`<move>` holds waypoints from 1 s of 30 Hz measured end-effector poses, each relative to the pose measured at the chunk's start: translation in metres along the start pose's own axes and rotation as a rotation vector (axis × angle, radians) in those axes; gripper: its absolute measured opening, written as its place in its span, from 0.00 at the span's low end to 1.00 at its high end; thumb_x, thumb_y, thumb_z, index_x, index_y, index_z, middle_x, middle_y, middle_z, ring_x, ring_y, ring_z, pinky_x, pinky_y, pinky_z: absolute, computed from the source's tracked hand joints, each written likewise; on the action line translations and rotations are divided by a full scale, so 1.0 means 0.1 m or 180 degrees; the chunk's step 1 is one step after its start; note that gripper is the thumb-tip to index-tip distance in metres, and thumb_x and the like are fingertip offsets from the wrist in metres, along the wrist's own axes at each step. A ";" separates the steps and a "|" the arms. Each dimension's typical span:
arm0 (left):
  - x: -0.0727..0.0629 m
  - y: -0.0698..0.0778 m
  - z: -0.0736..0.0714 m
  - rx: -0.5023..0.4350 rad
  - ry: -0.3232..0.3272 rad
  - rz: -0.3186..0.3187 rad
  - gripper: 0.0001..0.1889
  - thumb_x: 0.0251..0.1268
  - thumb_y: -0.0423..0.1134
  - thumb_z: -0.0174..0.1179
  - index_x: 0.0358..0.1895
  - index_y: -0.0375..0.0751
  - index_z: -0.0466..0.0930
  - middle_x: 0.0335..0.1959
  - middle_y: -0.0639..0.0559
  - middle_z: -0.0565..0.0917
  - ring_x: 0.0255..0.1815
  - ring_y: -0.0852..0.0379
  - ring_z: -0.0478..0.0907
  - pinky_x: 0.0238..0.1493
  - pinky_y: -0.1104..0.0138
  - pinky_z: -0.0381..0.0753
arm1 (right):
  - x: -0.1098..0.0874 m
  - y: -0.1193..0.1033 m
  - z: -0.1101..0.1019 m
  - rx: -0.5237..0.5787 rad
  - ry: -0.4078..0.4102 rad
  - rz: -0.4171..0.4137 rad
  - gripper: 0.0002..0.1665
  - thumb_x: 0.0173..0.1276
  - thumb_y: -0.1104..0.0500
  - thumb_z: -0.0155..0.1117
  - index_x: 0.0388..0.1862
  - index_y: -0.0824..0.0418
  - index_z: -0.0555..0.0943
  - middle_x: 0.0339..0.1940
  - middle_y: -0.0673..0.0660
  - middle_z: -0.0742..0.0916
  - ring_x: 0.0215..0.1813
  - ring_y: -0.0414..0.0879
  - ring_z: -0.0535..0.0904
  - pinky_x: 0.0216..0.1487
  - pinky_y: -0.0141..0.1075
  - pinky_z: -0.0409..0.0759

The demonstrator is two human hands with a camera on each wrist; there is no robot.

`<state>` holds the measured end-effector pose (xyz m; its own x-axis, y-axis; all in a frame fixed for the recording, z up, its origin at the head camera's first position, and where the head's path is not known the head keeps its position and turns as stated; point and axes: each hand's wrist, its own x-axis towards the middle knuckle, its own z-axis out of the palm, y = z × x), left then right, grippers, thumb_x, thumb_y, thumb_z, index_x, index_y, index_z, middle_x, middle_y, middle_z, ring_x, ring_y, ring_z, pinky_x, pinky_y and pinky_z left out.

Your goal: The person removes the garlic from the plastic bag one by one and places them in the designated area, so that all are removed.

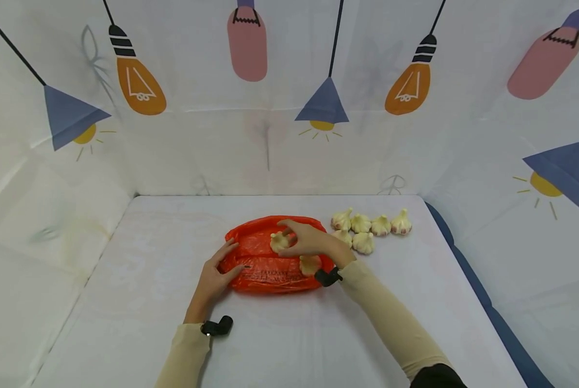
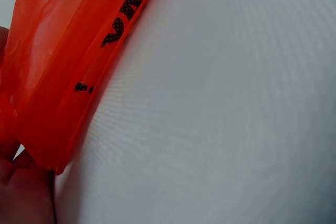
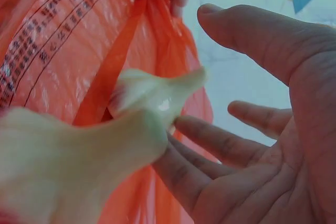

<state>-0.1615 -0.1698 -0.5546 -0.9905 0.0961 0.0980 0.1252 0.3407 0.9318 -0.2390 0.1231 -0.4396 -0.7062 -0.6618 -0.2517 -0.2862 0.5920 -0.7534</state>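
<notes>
A red plastic bag (image 1: 260, 275) with dark printing lies spread on the table. My left hand (image 1: 214, 277) holds its left side, thumb toward the front and fingers at the edge; the left wrist view shows only part of this hand (image 2: 26, 195) beside the bag's corner. Over the bag, my right hand (image 1: 309, 240) has its thumb and fingers spread wide beside a garlic bulb (image 1: 278, 242). In the right wrist view the fingertips touch that bulb (image 3: 152, 95), while the thumb stands apart from it. Nearer the right wrist, a second garlic bulb (image 1: 310, 265) lies on the bag.
Several more garlic bulbs (image 1: 364, 243) sit in two rows at the back right of the white table (image 1: 149, 280), just beyond the bag. White cloth walls (image 1: 212, 145) with printed lamps and bulbs enclose the table at the back and sides.
</notes>
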 end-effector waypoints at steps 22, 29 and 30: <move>0.01 -0.01 0.00 -0.0005 0.0002 0.0015 0.33 0.67 0.43 0.70 0.74 0.44 0.72 0.81 0.46 0.64 0.84 0.40 0.53 0.81 0.39 0.53 | 0.19 -0.04 0.07 -0.0477 0.0087 -0.0041 0.48 0.68 0.50 0.73 0.81 0.58 0.62 0.80 0.58 0.69 0.80 0.54 0.64 0.79 0.52 0.67; 0.01 0.00 0.00 0.0025 -0.0010 -0.0005 0.33 0.67 0.43 0.70 0.74 0.44 0.71 0.81 0.46 0.64 0.84 0.40 0.54 0.80 0.39 0.55 | 0.26 0.06 0.09 -0.0313 0.0076 0.0188 0.55 0.66 0.46 0.74 0.84 0.56 0.55 0.82 0.57 0.66 0.80 0.53 0.64 0.79 0.53 0.67; 0.01 0.00 0.00 0.0018 -0.0007 -0.0008 0.34 0.67 0.44 0.70 0.74 0.44 0.71 0.81 0.47 0.64 0.84 0.40 0.54 0.80 0.40 0.55 | 0.27 0.08 0.09 -0.0287 0.0080 0.0221 0.55 0.66 0.45 0.74 0.83 0.56 0.55 0.82 0.57 0.67 0.80 0.53 0.65 0.79 0.53 0.67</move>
<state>-0.1625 -0.1699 -0.5543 -0.9907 0.0974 0.0948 0.1230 0.3463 0.9300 -0.2541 0.1062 -0.4580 -0.7421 -0.6066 -0.2853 -0.2923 0.6758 -0.6766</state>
